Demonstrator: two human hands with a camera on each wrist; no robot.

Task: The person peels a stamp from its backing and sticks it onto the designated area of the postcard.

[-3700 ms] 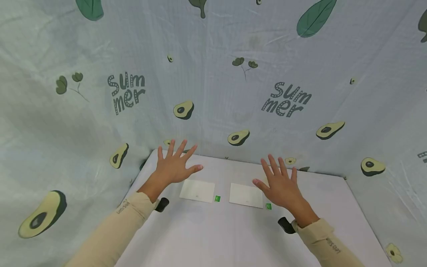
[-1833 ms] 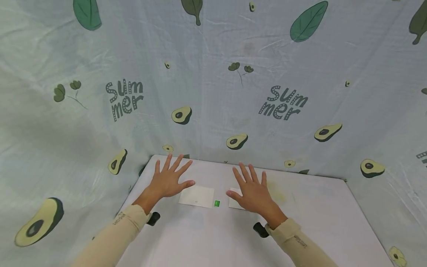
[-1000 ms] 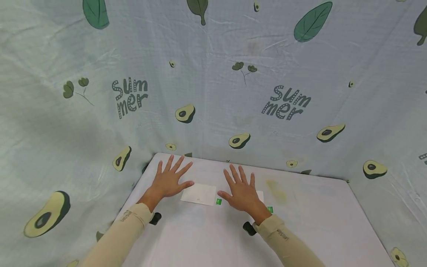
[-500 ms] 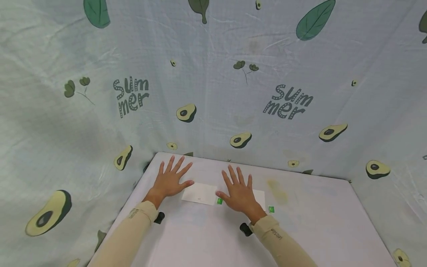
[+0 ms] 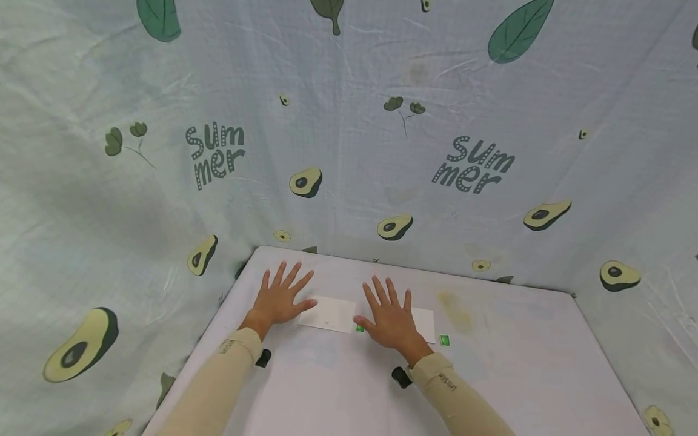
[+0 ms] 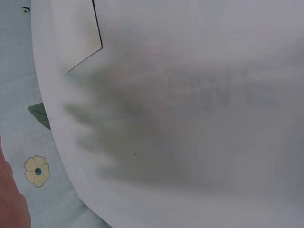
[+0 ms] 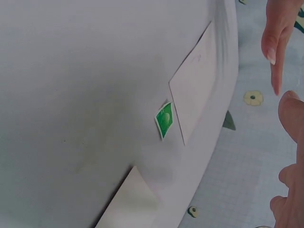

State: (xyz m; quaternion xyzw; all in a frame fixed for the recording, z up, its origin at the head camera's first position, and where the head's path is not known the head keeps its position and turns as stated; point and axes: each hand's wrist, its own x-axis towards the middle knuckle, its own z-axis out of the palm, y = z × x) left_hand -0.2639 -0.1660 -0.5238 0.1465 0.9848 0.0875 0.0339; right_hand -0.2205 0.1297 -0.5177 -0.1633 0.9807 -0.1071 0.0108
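Note:
My left hand (image 5: pixel 277 303) hovers with fingers spread by the left end of a white rectangular card (image 5: pixel 332 315); its shadow falls on the table in the left wrist view. My right hand (image 5: pixel 391 321), also spread and holding nothing, is over the left part of a second white card (image 5: pixel 425 322), hiding some of it. Between the cards sits a small green stamp-like piece (image 5: pixel 359 329), partly covered by the right hand. Another green piece (image 5: pixel 445 340) lies right of the second card. The right wrist view shows one green piece (image 7: pixel 164 120) with a white border beside a card (image 7: pixel 197 80).
The white-covered table (image 5: pixel 518 357) meets a hanging cloth (image 5: pixel 349 121) printed with avocados, leaves and "summer". A yellowish stain (image 5: pixel 455 312) marks the table at the right. Black wrist devices, one of them (image 5: pixel 402 376) under the right wrist, sit below both sleeves.
Over the earlier frames my right hand has moved left, from beyond the second card to above its left part. My left hand has stayed nearly in place. The cards and green pieces lie as before.

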